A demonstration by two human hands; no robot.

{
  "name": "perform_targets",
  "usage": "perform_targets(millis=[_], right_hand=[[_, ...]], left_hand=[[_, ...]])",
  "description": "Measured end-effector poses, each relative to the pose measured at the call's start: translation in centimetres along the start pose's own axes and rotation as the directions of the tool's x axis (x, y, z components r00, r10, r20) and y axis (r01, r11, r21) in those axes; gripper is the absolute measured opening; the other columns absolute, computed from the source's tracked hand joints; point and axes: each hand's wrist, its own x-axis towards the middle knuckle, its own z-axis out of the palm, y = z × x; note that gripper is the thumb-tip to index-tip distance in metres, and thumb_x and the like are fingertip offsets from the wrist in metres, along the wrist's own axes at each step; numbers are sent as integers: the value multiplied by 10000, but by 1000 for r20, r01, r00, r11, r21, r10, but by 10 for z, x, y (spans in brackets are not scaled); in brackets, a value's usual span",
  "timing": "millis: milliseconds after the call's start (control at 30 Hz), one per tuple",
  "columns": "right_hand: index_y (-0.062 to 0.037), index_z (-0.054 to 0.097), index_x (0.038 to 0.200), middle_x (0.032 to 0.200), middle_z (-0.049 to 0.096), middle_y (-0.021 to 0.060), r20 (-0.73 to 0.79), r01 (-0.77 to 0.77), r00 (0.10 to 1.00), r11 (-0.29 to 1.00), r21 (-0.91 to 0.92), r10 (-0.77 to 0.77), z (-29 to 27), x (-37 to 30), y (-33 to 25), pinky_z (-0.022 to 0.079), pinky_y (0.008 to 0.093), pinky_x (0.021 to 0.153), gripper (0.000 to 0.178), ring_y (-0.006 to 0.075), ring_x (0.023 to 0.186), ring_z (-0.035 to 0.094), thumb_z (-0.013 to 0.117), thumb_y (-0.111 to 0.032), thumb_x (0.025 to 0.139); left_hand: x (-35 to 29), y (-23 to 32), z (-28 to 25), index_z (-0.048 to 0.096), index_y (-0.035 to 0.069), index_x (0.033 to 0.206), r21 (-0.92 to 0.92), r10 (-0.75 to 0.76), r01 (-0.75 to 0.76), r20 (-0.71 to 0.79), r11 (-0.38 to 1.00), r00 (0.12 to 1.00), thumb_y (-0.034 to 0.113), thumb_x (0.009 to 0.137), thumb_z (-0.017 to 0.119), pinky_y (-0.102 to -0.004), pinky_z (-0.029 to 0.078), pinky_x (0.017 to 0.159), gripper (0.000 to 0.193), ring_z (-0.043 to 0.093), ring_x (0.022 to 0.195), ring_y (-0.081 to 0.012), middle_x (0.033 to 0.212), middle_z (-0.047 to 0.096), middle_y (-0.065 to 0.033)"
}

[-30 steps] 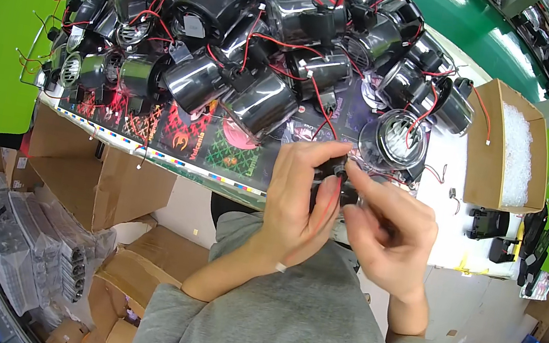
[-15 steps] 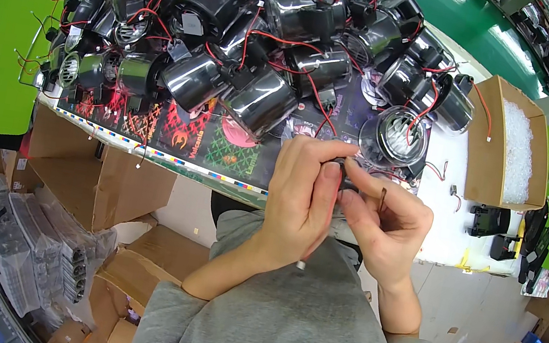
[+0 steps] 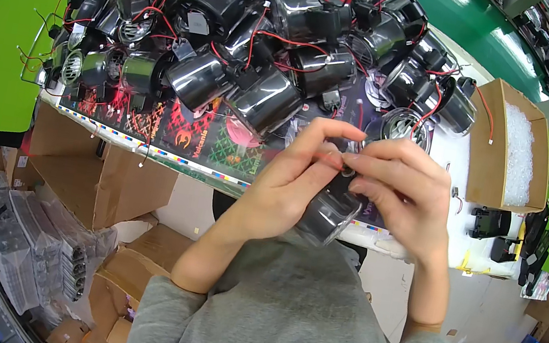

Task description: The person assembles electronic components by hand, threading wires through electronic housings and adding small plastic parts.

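Close to my body, just off the table's front edge, both hands meet over a clear plastic cylinder (image 3: pixel 328 214) with a dark end. My left hand (image 3: pixel 290 185) is closed at that dark end, its thumb and bent index finger near a bit of red wire that is partly blurred. My right hand (image 3: pixel 407 188) pinches the same end from the other side, with its fingertips against the left ones. The small part between the fingertips is mostly hidden. Beyond the hands lies another clear cylinder (image 3: pixel 403 127) with a ribbed end.
A big pile of clear and black cylinders (image 3: pixel 265 100) with red and black wires covers the printed sheet (image 3: pixel 171 135). An open cardboard box (image 3: pixel 480 153) with clear pellets stands at the right, black parts (image 3: pixel 489 222) before it. Cardboard cartons (image 3: pixel 131 194) sit below left.
The clear cylinder between my hands has come into view below my fingers. My right hand has shifted right and turned over it; my left hand has moved slightly left and lower.
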Motion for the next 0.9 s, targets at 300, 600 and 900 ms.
perform_targets(millis=[300, 600, 900], right_hand=[[-2, 619, 772, 768, 595, 83, 88, 50, 994, 992, 115, -61, 3, 2, 11, 484, 300, 572, 73, 215, 670, 599, 659, 10, 712], [5, 608, 826, 779, 600, 98, 85, -85, 993, 992, 92, 77, 6, -4, 9, 471, 288, 571, 84, 223, 666, 599, 643, -26, 756], [24, 652, 888, 847, 586, 38, 225, -376, 922, 862, 340, 314, -15, -5, 7, 347, 173, 493, 101, 26, 592, 464, 648, -10, 792]], left_hand=[[6, 8, -14, 387, 40, 1251, -263, -294, 377, 306, 888, 905, 49, 927, 359, -213, 430, 769, 326, 550, 818, -81, 1013, 551, -73], [12, 10, -14, 395, 53, 1246, -285, -324, 420, 328, 862, 887, 43, 902, 371, -213, 428, 783, 345, 539, 887, -78, 991, 555, -61], [11, 12, -3, 343, -19, 1266, -102, -331, 362, 236, 927, 914, 48, 893, 348, -264, 486, 768, 379, 608, 860, -161, 1086, 548, -129]])
